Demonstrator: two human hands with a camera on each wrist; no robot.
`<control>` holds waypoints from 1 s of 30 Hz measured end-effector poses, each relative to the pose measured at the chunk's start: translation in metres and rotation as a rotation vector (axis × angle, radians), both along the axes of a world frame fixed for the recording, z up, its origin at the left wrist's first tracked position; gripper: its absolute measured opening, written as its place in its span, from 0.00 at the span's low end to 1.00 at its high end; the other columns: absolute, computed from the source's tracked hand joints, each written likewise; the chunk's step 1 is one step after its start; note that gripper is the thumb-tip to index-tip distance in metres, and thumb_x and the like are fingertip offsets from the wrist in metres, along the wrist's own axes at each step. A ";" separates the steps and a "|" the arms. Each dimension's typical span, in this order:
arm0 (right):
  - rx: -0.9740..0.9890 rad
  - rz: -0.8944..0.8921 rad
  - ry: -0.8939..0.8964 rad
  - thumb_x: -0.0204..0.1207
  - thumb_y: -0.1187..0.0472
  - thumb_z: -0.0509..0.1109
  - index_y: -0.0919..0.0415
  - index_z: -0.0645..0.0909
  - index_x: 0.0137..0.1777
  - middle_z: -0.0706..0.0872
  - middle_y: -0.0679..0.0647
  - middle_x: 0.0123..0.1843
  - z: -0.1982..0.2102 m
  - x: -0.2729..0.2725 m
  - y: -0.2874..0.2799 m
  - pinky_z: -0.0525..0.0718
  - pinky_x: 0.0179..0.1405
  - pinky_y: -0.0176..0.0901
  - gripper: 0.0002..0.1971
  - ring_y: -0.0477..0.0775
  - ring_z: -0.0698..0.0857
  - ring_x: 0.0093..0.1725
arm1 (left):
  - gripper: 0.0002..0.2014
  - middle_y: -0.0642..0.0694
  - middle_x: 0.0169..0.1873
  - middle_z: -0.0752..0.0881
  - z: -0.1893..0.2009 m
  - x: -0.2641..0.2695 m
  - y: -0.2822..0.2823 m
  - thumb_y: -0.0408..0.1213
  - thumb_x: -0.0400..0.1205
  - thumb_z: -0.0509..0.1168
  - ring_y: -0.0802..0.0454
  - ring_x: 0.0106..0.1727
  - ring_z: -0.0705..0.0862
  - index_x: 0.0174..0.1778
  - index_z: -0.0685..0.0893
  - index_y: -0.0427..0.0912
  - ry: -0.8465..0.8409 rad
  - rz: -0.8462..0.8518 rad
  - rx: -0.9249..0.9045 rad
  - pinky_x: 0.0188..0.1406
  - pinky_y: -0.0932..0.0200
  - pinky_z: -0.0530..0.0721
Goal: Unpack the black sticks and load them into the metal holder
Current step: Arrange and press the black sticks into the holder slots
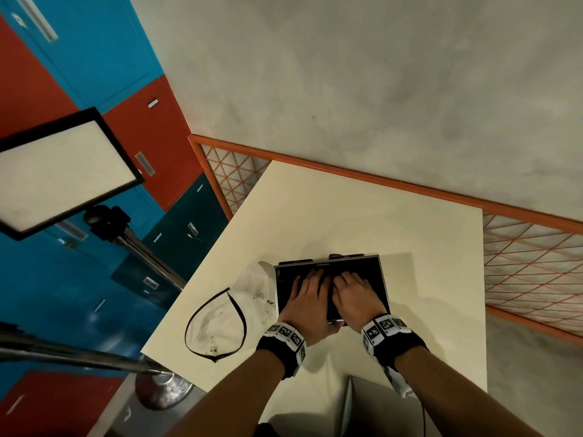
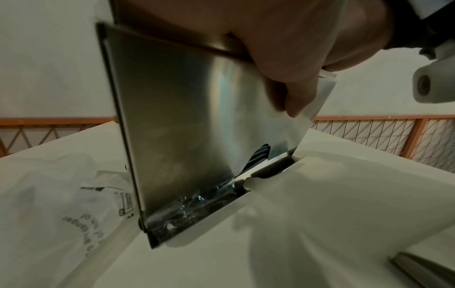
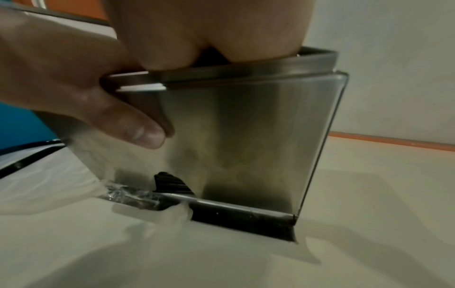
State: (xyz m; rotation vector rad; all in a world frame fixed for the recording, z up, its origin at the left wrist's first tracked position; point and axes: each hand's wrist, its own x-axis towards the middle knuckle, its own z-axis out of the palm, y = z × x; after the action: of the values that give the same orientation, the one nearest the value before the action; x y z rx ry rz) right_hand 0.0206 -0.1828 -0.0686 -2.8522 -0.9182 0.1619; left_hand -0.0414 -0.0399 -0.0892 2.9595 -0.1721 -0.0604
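Fingers (image 1: 315, 275) of both hands reach over the near rim and down into the open top of the metal holder (image 1: 378, 279). Left hand (image 1: 307, 299): thumb outside on the near wall, fingers curled inside, so it pinches that wall. Right hand (image 1: 355, 294): fingers inside as well, heel on the rim; what they hold in there is hidden, possibly a stick, cannot tell. No black sticks are plainly visible. The interior reads dark from the head view, and a ribbed black piece (image 3: 172, 183) shows at the notch in the holder's base, with crinkled clear wrap (image 2: 197, 202) beside it.

Judgement: step in hand is seating or arranging contents inside the holder. To do it well, keep the left pinch firm so the box cannot tip, and work the right fingers straight down, not sideways.

The holder stands upright on the cream table (image 1: 347, 216), right of centre. Just to its left, touching, lies a white plastic bag (image 1: 252, 288) with a black drawstring loop (image 1: 214, 323). The table's right edge is near; a sideways shove risks sliding the holder that way. Far half of the table offers room. A grey box edge (image 1: 350, 402) sits at the near side.
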 end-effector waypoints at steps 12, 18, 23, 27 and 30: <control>0.030 0.001 0.074 0.78 0.59 0.61 0.59 0.71 0.77 0.70 0.53 0.80 0.001 0.019 0.014 0.68 0.77 0.55 0.25 0.56 0.69 0.78 | 0.35 0.43 0.62 0.84 0.005 0.005 0.002 0.65 0.74 0.68 0.41 0.63 0.82 0.68 0.79 0.42 0.024 -0.019 0.005 0.67 0.44 0.80; -0.074 0.040 0.210 0.81 0.61 0.58 0.60 0.64 0.82 0.64 0.55 0.85 0.001 0.037 0.021 0.60 0.82 0.53 0.28 0.57 0.63 0.83 | 0.35 0.41 0.64 0.82 0.008 0.008 0.004 0.60 0.75 0.72 0.41 0.67 0.80 0.70 0.79 0.39 0.058 -0.026 -0.108 0.69 0.46 0.80; -0.135 0.052 0.246 0.81 0.60 0.57 0.63 0.69 0.78 0.71 0.59 0.80 0.003 0.041 0.027 0.65 0.78 0.54 0.25 0.60 0.71 0.78 | 0.36 0.41 0.65 0.80 0.005 0.008 0.005 0.61 0.75 0.70 0.42 0.68 0.77 0.70 0.77 0.38 0.036 -0.041 -0.138 0.72 0.47 0.78; -0.147 0.054 0.119 0.80 0.60 0.57 0.59 0.76 0.69 0.79 0.57 0.71 0.001 0.032 0.029 0.72 0.72 0.53 0.19 0.59 0.77 0.71 | 0.39 0.45 0.67 0.74 0.004 0.008 0.005 0.66 0.71 0.67 0.44 0.70 0.73 0.70 0.76 0.40 -0.085 -0.040 -0.084 0.79 0.45 0.71; -0.125 0.067 0.052 0.79 0.59 0.59 0.57 0.78 0.68 0.84 0.54 0.67 -0.003 0.027 0.025 0.75 0.70 0.51 0.18 0.57 0.80 0.69 | 0.44 0.44 0.72 0.73 0.005 0.005 0.002 0.68 0.69 0.65 0.42 0.77 0.70 0.75 0.71 0.40 -0.104 -0.007 -0.068 0.86 0.39 0.60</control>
State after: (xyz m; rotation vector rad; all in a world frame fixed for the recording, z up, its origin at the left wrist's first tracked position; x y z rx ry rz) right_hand 0.0475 -0.1582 -0.0711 -2.9160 -1.0280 0.3100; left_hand -0.0364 -0.0376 -0.0845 2.8960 -0.1944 0.0964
